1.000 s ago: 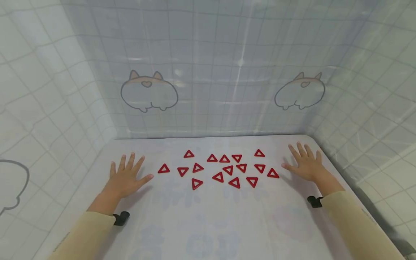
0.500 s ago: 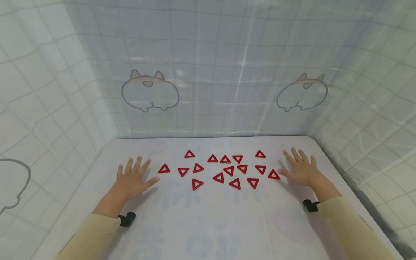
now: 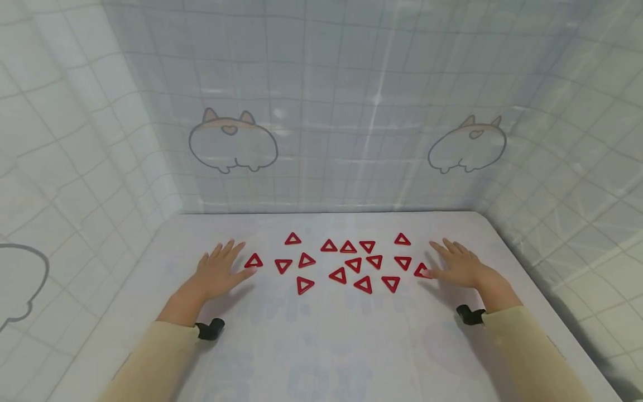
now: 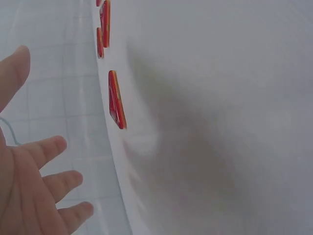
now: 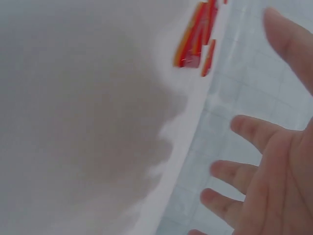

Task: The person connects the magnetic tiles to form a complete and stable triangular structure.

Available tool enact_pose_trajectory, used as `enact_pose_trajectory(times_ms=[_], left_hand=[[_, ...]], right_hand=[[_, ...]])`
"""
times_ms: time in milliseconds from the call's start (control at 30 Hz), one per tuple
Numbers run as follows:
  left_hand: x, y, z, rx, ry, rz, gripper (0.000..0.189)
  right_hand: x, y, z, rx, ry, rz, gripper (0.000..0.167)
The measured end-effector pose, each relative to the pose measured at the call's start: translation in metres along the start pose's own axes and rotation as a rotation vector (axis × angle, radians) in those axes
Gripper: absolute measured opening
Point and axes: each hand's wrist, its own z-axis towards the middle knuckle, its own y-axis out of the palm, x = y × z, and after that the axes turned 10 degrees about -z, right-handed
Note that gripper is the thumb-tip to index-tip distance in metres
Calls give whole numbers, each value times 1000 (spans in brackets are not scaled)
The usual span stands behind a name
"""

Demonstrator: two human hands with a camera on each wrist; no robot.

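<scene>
Several flat red triangle frames lie scattered over the middle of the white table, apart from one another. My left hand hovers at the left of the group with fingers spread, its thumb beside the leftmost red triangle. In the left wrist view that triangle stands clear of the fingers, above a hand shadow. On the other side my right hand is held over the table, fingers extended. Its thumb partly covers the rightmost red triangle in the head view. The right wrist view has the nearest triangle apart from the fingers. Both hands hold nothing.
A grid-patterned curtain rises behind the table's far edge, with cartoon animal outlines printed on it. Similar sheets hang at the left and right. Black wrist mounts stick out at both cuffs.
Both hands have moved inward towards the triangles, left hand rightward and right hand leftward. Their fingers look less widely spread. The triangles keep their places.
</scene>
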Motion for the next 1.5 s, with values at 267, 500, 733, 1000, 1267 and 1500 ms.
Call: enact_pose_trajectory(times_ms=[267, 500, 733, 1000, 1267, 1500], left_hand=[[-3, 0, 10, -27, 3, -148, 85], [-11, 0, 20, -74, -69, -335, 82], [-15, 3, 30, -82, -130, -459, 76], [-24, 12, 44, -69, -183, -519, 73], [-26, 17, 54, -83, -241, -501, 64], [-21, 21, 54, -82, -215, -441, 52]], right_hand=[[-2, 3, 8, -29, -21, 78, 88], [-2, 1, 14, -61, -35, 189, 71], [-3, 2, 23, -176, 24, 319, 60], [0, 10, 34, -247, 77, 353, 54], [1, 10, 36, -245, 59, 393, 53], [2, 15, 37, -212, 28, 388, 46]])
